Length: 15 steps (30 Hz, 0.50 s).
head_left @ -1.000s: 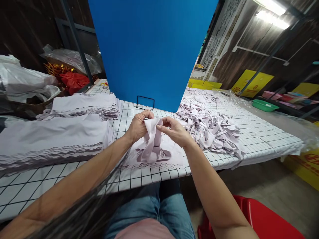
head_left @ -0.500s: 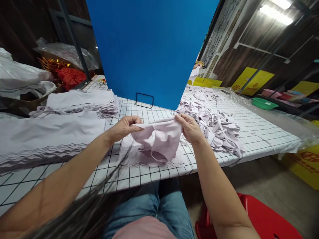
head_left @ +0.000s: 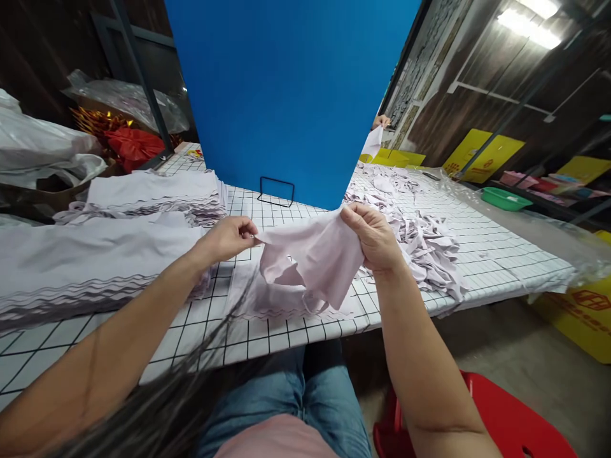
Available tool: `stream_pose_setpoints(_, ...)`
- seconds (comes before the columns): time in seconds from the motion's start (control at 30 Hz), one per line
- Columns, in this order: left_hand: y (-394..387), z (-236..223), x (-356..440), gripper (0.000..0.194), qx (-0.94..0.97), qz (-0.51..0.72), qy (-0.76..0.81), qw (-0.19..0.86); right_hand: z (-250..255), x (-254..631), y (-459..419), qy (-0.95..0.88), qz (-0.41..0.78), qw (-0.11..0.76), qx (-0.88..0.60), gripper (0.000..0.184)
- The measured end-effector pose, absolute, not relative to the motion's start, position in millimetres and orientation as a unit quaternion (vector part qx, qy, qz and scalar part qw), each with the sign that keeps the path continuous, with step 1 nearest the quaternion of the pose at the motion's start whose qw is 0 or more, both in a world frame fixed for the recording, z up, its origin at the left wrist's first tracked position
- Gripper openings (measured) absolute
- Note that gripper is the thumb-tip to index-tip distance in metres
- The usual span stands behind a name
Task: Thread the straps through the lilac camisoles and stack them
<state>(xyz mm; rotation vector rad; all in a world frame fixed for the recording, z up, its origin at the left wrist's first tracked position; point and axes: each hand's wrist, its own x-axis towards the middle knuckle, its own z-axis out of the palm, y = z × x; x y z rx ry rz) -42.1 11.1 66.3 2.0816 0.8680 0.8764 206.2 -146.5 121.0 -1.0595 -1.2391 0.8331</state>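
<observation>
A pale pink cut fabric piece (head_left: 329, 254) hangs stretched between my two hands, with openings along its lower part. My left hand (head_left: 232, 236) pinches its left corner between thumb and fingers. At the upper right edge my right hand (head_left: 375, 235) grips it, thumb on the near side. Beneath the held piece, another flat fabric piece (head_left: 248, 299) with a wavy edge lies on the checked table, partly covered from view. Left of my left hand are thick stacks of folded fabric (head_left: 95, 254) with wavy edges.
A tall blue panel (head_left: 291, 95) stands on the table (head_left: 267, 340) behind my hands, a black wire stand (head_left: 277, 192) at its foot. Fabric scraps (head_left: 420, 248) are heaped at right. Another person's hand (head_left: 382, 121) holds cloth beyond the panel. A red stool (head_left: 515, 413) stands beside me.
The fabric has been drawn out wider and raised a little, showing more of its surface. My left hand moved slightly left, my right hand slightly right.
</observation>
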Motion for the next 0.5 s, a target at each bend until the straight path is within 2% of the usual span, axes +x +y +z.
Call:
stream_pose_setpoints(0.17,-20,107,-24,0.038,0.826,0.256,0.15,0.479,116,196,-136,-0.629,0.334,0.511,-0.481,0.038)
stream_pose_setpoints(0.27,-34,127,1,0.032,0.818,0.201,0.072,0.534,119,189,-130,-0.666,0.321,0.482,-0.471,0.04)
stream_pose_setpoints(0.37,-33,135,16,0.028,0.81,0.141,0.069,0.565,126,191,-133,-0.668,0.333,0.485,-0.457,0.036)
stream_pose_setpoints(0.43,-30,138,14,0.03,0.795,0.167,0.089,0.576,128,199,-139,-0.662,0.379,0.476,-0.438,0.032)
stream_pose_setpoints(0.5,-26,142,6,0.032,0.748,0.31,0.118,0.575,124,211,-147,-0.662,0.43,0.447,-0.421,0.031)
